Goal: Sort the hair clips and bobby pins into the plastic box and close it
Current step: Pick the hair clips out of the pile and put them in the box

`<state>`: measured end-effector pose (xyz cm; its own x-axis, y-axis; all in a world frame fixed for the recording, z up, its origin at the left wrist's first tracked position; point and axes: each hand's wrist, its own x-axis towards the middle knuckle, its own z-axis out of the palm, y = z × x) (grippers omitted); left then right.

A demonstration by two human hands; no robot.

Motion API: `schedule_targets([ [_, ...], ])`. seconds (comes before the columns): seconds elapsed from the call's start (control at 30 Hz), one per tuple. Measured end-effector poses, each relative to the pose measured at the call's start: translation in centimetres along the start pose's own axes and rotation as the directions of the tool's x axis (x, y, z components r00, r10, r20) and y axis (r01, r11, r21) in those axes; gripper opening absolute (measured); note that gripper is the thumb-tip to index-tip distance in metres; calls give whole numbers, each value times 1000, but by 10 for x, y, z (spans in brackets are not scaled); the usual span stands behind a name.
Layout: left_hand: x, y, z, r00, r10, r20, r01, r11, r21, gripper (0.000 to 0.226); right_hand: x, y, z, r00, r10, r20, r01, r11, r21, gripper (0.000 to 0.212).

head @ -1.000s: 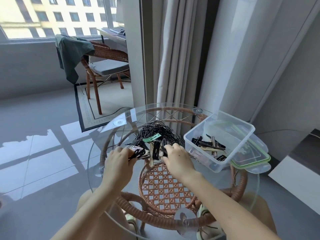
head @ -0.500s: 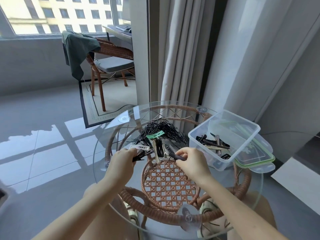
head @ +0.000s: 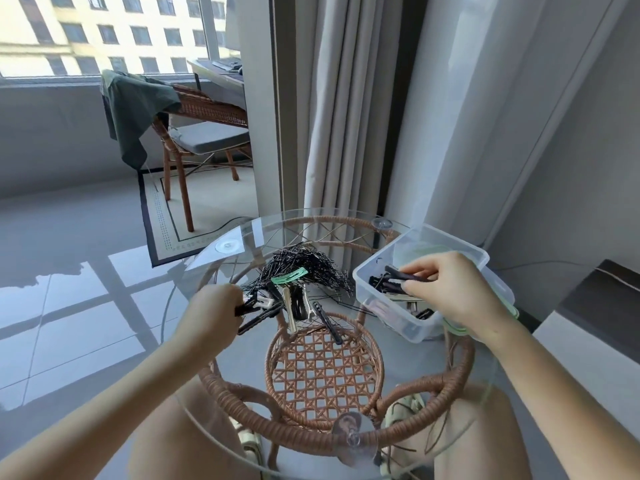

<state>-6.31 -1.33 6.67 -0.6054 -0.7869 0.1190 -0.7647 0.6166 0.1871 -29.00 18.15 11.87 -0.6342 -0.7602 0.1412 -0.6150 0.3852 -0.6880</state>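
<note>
Right hand (head: 450, 292) now over plastic box (head: 391, 306), grip pinching dark hair clip (head: 405, 276).

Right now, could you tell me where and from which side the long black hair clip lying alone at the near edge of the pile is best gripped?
Take the long black hair clip at its near end, coming from above on the person's side. It lies flat on the round glass tabletop, slanting away toward the pile of black bobby pins, and its near end points clear of the other clips.

Round glass table (head: 207, 271) carries bobby pins (head: 304, 263), hair clips (head: 298, 303) and plastic box (head: 415, 327)
</note>
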Motion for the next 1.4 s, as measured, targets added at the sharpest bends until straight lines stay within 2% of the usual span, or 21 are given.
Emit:
schedule_targets([
  [0.1,4,13,-34,996,-37,76,56,964,-259,17,17,18,-11,997,58,41,-54,994,-94,18],
  [0.2,13,47,-58,995,28,91,26,839,-544,13,27,31,-5,991,79,111,-60,985,-164,27],
  [0.27,21,82,-63,995,98,37,-53,780,-624,12,29,36,0,997,60,43,-51,982,-179,26],
  [0.37,35,137,-53,976,220,-3,-170,747,-642,14,23,37,-1,989,-4,-146,-20,986,-167,20],
  [0.5,50,185,-28,935,337,106,-216,783,-583,24,10,33,-13,943,-91,-321,40,986,-162,20],
  [0.57,57,188,-23,924,356,137,-225,799,-558,36,0,26,-16,925,-147,-350,97,983,-158,18],
  [0.63,61,177,-25,933,343,111,-221,788,-575,35,-11,14,-11,918,-223,-328,182,972,-150,15],
  [0.73,61,138,-29,961,272,54,-192,794,-577,19,-25,-2,18,955,-278,-102,267,957,-110,17],
  [0.83,51,86,-22,984,175,21,-149,891,-429,14,-28,-12,69,969,-182,165,210,963,-171,44],
  [0.9,40,52,-13,995,95,31,-79,938,-338,14,-24,-18,101,963,-86,255,153,954,-258,53],
  [0.93,34,38,-8,998,55,35,-41,950,-310,12,-21,-20,113,964,-42,262,120,950,-288,51],
  [1.07,10,0,15,998,-60,29,66,959,-276,15,-7,-20,134,983,47,175,13,945,-326,6],
  [1.23,-4,-8,42,999,-26,20,29,979,-201,32,4,-16,134,997,49,56,-33,966,-257,19],
  [1.33,0,-1,51,999,30,-44,-37,985,-168,32,11,-26,141,998,50,45,-41,984,-175,18],
  [1.4,5,3,53,996,50,-69,-61,986,-156,27,13,-37,148,996,47,73,-33,983,-181,18],
])
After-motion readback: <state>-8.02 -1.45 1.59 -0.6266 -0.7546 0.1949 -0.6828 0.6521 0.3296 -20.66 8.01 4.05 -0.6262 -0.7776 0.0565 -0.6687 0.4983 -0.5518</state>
